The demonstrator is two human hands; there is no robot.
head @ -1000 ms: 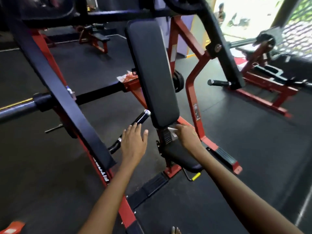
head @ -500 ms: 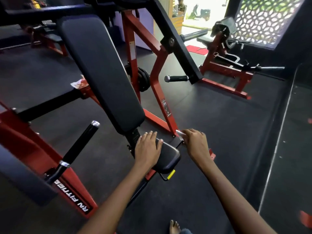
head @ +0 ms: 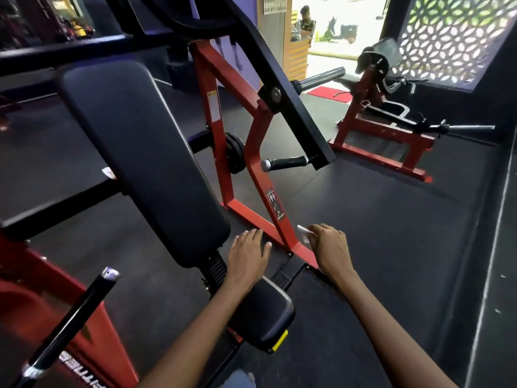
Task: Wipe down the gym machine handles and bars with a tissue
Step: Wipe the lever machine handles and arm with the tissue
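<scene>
Low in the middle of the frame, the right hand [head: 327, 243] pinches a small white tissue [head: 303, 232] between curled fingers, close to the red frame [head: 253, 169]. The left hand [head: 247, 257] lies flat, fingers straight, above the black seat [head: 265, 312], holding nothing. The nearest unwiped handle [head: 285, 163] sits above the right hand, towards the frame's centre, its long axis running roughly left to right, its capped end pointing left. The tissue hand is the nearer one, so I'd expect it to reach up. Another handle [head: 72, 320] slants across the lower left.
</scene>
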